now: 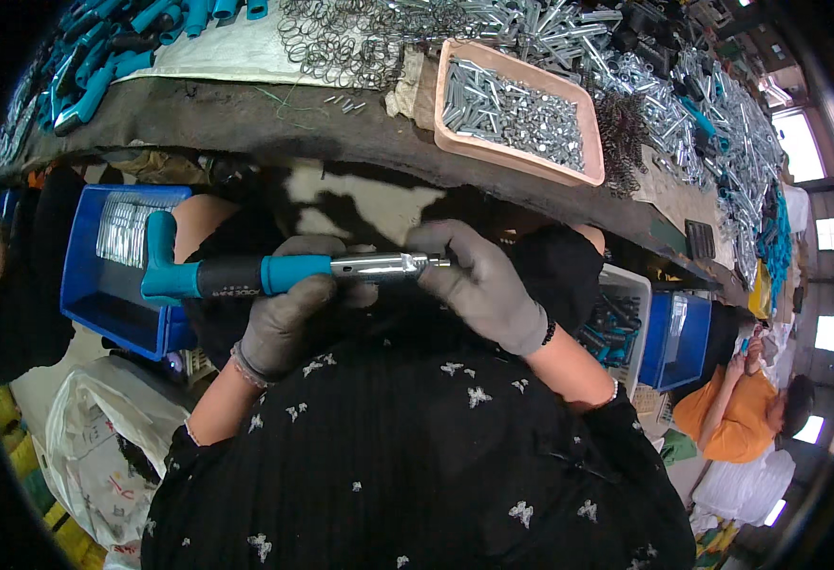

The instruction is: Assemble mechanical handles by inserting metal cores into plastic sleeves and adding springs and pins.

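A black top with small white flowers fills the bottom of the frame. Just above it, in the middle, is the blue tool (246,274) with a shiny metal tip. The left hand (288,318) wraps its grey-gloved fingers tight around the blue grip. The right hand (483,285) pinches the metal tip with its fingers. I think holding the tool level and still helps the tip go on straight. Above, on the surface (246,114), sits a pink tray (517,157) of metal bits. A blue bin (89,285) is at the left.
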A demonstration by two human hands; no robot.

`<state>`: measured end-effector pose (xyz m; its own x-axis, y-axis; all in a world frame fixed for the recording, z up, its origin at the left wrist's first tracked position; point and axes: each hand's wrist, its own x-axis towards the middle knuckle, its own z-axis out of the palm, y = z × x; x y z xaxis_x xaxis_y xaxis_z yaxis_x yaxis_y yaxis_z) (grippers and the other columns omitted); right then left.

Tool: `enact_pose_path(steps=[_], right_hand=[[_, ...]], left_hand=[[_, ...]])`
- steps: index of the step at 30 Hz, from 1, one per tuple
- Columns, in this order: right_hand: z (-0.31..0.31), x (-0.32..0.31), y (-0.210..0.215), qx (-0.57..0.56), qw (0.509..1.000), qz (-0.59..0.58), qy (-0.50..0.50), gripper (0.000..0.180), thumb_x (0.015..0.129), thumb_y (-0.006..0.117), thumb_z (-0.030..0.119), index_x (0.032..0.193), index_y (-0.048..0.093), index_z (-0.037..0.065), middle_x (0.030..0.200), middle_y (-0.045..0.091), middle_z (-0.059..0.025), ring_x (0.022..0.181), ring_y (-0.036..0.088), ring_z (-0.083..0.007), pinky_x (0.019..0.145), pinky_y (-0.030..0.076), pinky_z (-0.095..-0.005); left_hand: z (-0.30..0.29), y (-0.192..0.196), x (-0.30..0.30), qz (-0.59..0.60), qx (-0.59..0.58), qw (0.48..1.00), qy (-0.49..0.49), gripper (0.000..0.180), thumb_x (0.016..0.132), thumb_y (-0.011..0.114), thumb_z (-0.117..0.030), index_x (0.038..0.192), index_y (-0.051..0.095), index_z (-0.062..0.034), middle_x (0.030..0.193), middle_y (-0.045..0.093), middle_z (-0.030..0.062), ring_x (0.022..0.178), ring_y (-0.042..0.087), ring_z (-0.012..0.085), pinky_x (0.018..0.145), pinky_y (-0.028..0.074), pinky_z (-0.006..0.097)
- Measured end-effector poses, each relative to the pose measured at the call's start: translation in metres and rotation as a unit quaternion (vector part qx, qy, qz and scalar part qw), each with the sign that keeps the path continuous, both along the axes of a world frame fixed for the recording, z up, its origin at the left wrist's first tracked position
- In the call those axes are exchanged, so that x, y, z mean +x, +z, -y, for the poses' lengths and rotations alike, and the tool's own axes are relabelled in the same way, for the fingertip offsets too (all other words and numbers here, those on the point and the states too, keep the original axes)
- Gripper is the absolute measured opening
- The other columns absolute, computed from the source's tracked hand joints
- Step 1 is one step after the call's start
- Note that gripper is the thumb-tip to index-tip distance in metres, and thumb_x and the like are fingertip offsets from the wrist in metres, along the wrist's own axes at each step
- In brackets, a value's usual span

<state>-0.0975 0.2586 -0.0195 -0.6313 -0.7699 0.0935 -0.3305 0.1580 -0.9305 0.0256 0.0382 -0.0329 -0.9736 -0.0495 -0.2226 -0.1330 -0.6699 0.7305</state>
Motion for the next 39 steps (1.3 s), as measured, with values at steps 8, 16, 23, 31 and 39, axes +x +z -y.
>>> enact_pose_path(steps=[8,16,23,31,39], right_hand=[[0.005,0.000,0.003,0.028,0.998,-0.047,-0.034,0.024,0.092,0.069,0.026,0.096,0.066,0.003,0.078,0.066,-0.0129,0.077,0.064,-0.0320,0.084,0.050,-0.0409],[-0.017,-0.013,0.042,0.127,0.922,-0.353,-0.101,0.041,0.083,0.075,0.020,0.119,0.062,0.006,0.120,0.060,-0.0141,0.108,0.056,-0.0383,0.097,0.044,-0.0465],[-0.028,-0.007,0.043,0.355,0.797,-0.464,0.151,0.053,0.081,0.076,0.019,0.128,0.056,0.005,0.113,0.067,-0.0116,0.108,0.063,-0.0305,0.096,0.046,-0.0438],[-0.054,-0.056,-0.051,0.381,0.916,-0.025,-0.126,0.050,0.095,0.065,0.032,0.126,0.048,-0.004,0.094,0.066,-0.0316,0.095,0.064,-0.0486,0.081,0.051,-0.0525],[-0.037,-0.068,-0.078,0.434,0.896,-0.005,-0.090,0.055,0.095,0.063,0.035,0.124,0.047,-0.009,0.096,0.066,-0.0330,0.096,0.065,-0.0490,0.082,0.052,-0.0519]], left_hand=[[-0.004,0.003,0.001,0.005,-0.006,1.000,0.007,0.053,0.089,0.073,-0.025,0.130,0.047,-0.0063,0.128,0.062,0.0198,0.103,0.069,0.0276,0.092,0.058,0.042],[0.037,-0.053,-0.047,-0.095,-0.516,0.842,-0.121,0.034,0.082,0.073,-0.018,0.112,0.062,-0.0069,0.102,0.072,0.0116,0.092,0.070,0.0251,0.081,0.056,0.038],[0.008,-0.068,-0.088,-0.091,-0.780,0.543,-0.298,0.033,0.081,0.068,-0.029,0.109,0.069,-0.0134,0.098,0.071,0.0124,0.092,0.068,0.0353,0.081,0.053,0.046],[0.041,-0.093,-0.093,-0.018,-0.740,0.663,-0.113,0.039,0.088,0.065,-0.028,0.123,0.064,-0.0093,0.102,0.071,0.0186,0.097,0.068,0.0373,0.086,0.054,0.044],[0.052,-0.069,-0.087,0.037,-0.716,0.687,-0.115,0.040,0.090,0.066,-0.030,0.122,0.065,-0.0045,0.111,0.070,0.0215,0.105,0.068,0.0367,0.090,0.053,0.042]])
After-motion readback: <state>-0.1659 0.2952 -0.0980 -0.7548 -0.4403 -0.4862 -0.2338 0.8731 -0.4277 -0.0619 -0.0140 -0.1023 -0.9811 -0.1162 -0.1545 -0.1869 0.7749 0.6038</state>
